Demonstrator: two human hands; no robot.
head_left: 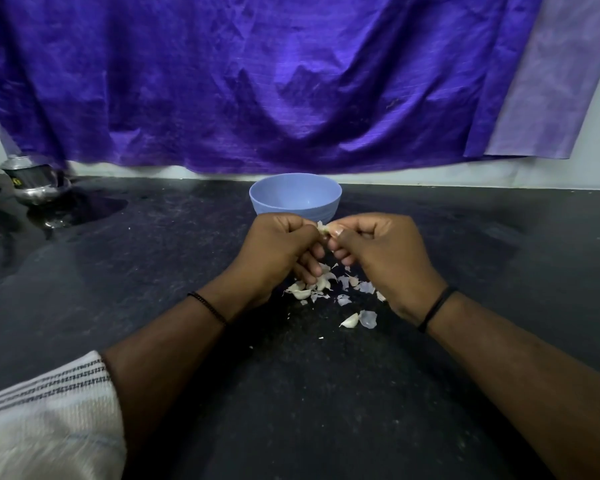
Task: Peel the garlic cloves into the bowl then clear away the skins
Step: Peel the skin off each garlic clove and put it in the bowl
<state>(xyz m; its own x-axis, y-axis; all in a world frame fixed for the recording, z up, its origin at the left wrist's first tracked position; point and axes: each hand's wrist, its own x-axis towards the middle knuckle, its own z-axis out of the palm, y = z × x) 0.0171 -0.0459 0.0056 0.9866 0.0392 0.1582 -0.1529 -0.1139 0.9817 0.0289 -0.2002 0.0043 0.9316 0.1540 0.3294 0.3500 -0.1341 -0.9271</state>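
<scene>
Both hands, left hand point(281, 247) and right hand point(374, 247), pinch one garlic clove point(323, 228) just near the blue bowl point(295, 199). A slippery clove could drop among the skins point(343, 289).

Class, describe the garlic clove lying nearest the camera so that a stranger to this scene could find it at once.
Start at the blue bowl at the back of the dark counter and come toward the camera, past both hands. Beyond the main litter of skins, one whole clove lies apart, plump and cream-coloured, beside a thin translucent skin.
</scene>
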